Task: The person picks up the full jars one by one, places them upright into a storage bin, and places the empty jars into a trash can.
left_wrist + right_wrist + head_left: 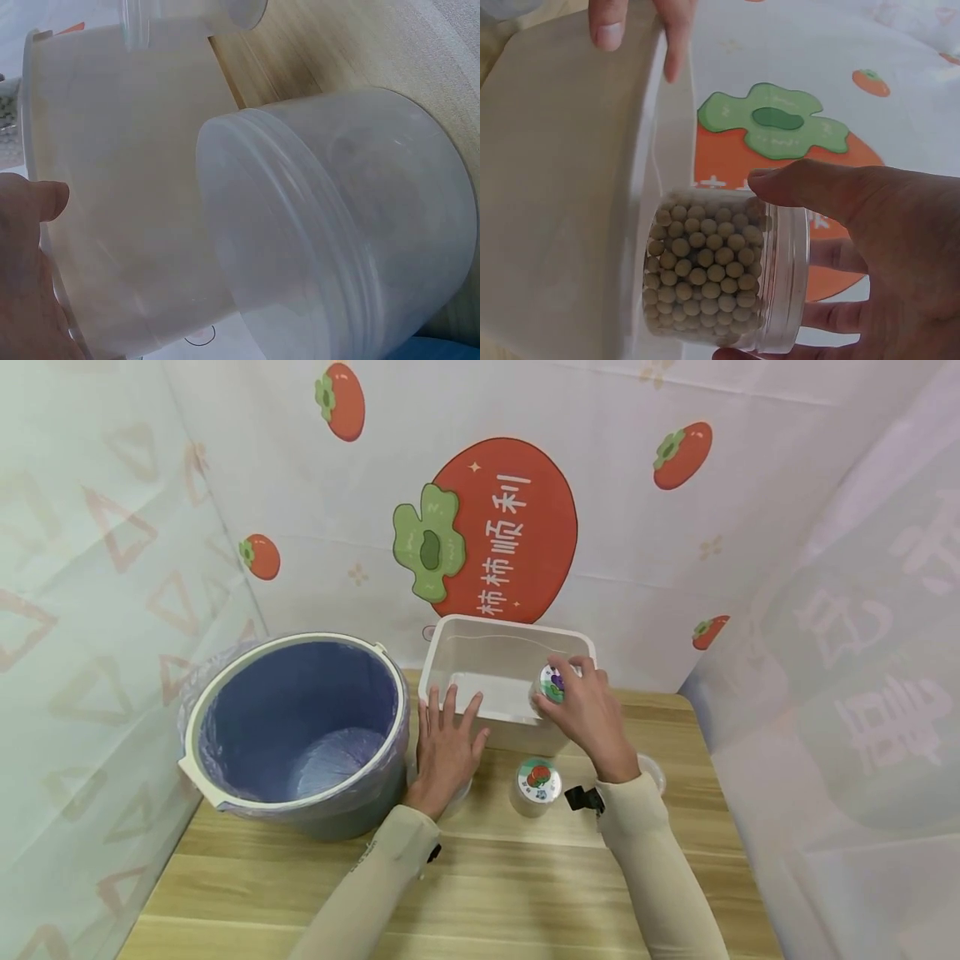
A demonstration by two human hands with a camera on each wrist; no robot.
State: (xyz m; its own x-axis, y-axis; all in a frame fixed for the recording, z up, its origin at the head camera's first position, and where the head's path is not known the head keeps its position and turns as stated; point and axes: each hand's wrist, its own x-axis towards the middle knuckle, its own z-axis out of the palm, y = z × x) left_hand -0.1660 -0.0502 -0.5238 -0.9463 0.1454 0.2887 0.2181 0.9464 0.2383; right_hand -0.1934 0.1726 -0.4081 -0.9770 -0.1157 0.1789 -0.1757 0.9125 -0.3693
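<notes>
My right hand [588, 710] grips a clear jar [705, 270] of small tan balls by its lid. The jar's lid carries a purple and green picture. It is over the white bin [510, 735], by the front rim toward the right. My left hand [446, 752] rests on the bin's front rim with straight, spread fingers; in the left wrist view its thumb [52, 201] lies at the rim. Below that hand a clear jar without a lid [337, 225] stands on the table. A jar with a tomato-picture lid [538, 781] stands in front of the bin.
A large round bucket [300, 810] lined with a plastic bag stands left of the bin. A clear round container [651, 772] is partly hidden behind my right wrist. The wooden table [517, 893] meets a white cloth wall [630, 568] printed with persimmons.
</notes>
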